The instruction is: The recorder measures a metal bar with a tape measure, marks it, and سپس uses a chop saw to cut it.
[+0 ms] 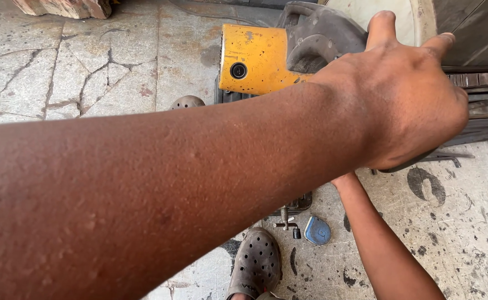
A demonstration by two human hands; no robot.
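Note:
My left hand (405, 94) reaches across the view from the lower left and lies over a dark curved part (416, 161) of a yellow power saw (253, 58). Its fingers curl over the far side of that part, and two fingertips stick up. The saw's grey handle (321, 39) is just left of the hand. My right forearm (388, 250) comes up from the bottom right. My right hand is hidden behind my left wrist, under the saw.
A cracked concrete floor (88, 66) lies all around. My foot in a grey perforated clog (255, 261) is at the bottom, with a second clog (187, 102) by the saw. A small metal T-shaped part (285, 222) and a blue flat piece (317, 230) lie nearby. Dark metal strips (485, 105) are at the right.

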